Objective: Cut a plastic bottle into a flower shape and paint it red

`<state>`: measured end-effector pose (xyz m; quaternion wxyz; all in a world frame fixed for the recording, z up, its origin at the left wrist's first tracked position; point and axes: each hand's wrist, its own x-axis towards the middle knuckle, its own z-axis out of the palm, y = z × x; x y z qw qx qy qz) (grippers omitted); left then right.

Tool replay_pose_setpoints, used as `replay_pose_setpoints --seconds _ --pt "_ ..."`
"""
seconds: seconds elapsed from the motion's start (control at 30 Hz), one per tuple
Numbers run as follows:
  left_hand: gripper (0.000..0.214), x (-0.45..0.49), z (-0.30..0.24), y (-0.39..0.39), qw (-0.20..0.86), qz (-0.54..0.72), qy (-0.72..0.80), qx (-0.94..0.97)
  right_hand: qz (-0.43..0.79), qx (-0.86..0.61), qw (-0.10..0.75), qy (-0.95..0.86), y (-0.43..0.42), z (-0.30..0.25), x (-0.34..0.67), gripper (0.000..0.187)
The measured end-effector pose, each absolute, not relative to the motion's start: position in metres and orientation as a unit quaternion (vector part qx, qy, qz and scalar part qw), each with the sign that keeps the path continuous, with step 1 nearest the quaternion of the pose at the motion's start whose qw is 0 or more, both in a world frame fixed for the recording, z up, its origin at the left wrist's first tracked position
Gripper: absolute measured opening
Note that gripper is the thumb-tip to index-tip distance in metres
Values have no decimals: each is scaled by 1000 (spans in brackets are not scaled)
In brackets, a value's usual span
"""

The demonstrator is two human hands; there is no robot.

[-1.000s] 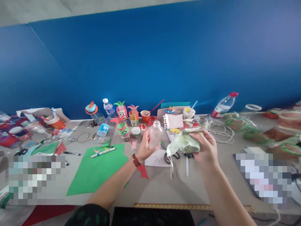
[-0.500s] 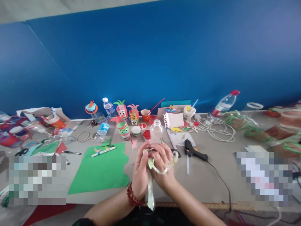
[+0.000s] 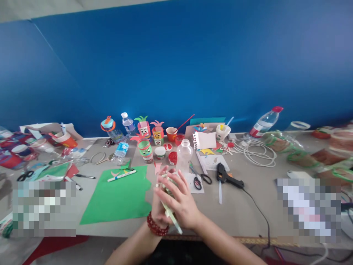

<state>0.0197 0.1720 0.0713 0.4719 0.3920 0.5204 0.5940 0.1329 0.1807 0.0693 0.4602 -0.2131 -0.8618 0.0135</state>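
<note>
My left hand (image 3: 157, 209), with a red bead bracelet at the wrist, is cupped below and behind my right hand (image 3: 179, 198). Between the two palms is a crumpled pale greenish-white strip (image 3: 170, 214), mostly hidden; one end pokes out toward me. Whether it is tape or plastic I cannot tell. The fingers of my right hand lie stretched across the wad, pressing it against my left. Just beyond the fingertips stands a clear bottle (image 3: 184, 154) without a cap. Scissors with black handles (image 3: 198, 183) lie right of my hands.
Green paper (image 3: 116, 200) with a marker (image 3: 121, 176) on it lies to the left. At the right is a black glue gun (image 3: 228, 176) with its cord trailing off the table edge. Decorated paper-faced cups (image 3: 145, 150), paint pots and bottles line the blue wall.
My hands have turned and shifted slightly left, my right hand now spread over the strip. The loop of strip has been gathered in. The scissors have come into fuller view.
</note>
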Motion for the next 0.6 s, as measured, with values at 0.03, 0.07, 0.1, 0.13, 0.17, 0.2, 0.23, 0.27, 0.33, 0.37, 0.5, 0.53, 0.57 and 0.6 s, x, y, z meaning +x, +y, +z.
replay_pose_setpoints --seconds 0.03,0.07,0.1,0.13,0.17,0.2,0.23,0.27,0.33,0.37,0.5,0.53,0.57,0.6 --pt "39 22 70 167 487 603 507 378 12 -225 455 -861 184 71 132 45" --pt "36 24 69 162 500 611 493 365 16 -241 460 -854 187 73 132 34" --pt "34 26 67 156 511 618 482 352 23 -257 475 -841 190 76 131 27" --pt "38 29 65 151 521 623 472 343 28 -275 494 -825 192 78 130 24" --pt "43 31 62 147 532 631 460 328 31 -294 508 -809 193 80 129 22" --pt "49 32 59 143 546 641 444 308 30 -313 516 -797 194 82 128 22" --pt "56 34 57 140 562 651 425 282 26 -328 518 -789 194 83 125 23" --pt "59 35 54 138 576 663 407 252 19 -338 515 -787 193 85 122 25" --pt "65 34 51 139 577 683 394 214 9 -344 496 -797 191 85 115 34" --pt "67 32 50 141 562 691 402 213 8 -344 480 -807 190 85 111 40" --pt "50 8 49 157 427 688 509 292 31 -342 391 -854 187 82 100 67" --pt "46 -1 48 161 408 683 524 303 46 -326 366 -870 187 82 99 71" --pt "41 -12 47 164 391 681 537 308 68 -301 340 -888 188 82 99 75" --pt "36 -24 47 166 374 681 546 314 94 -268 314 -906 188 83 101 78"
